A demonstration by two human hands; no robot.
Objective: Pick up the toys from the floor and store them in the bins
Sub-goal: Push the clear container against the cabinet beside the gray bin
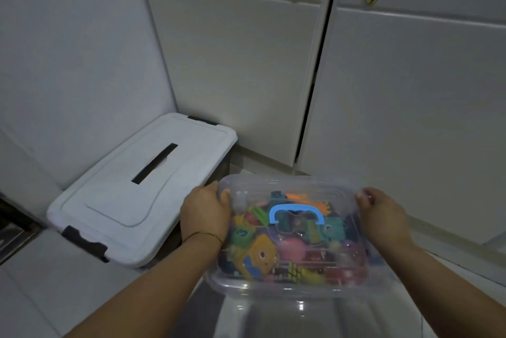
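Left hand (206,210) and right hand (383,210) are gripping opposite ends of the clear lidded plastic bin (295,287), fingers curled over its rim. Colourful plastic toys (262,252) are sitting inside, under its blue handle (297,213).

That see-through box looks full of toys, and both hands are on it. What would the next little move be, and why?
Probably lower the clear bin to rest beside the white-lidded bin, then let go. The left hand and right hand grip its two ends, its lid with the blue handle is on, and the toys already fill it.
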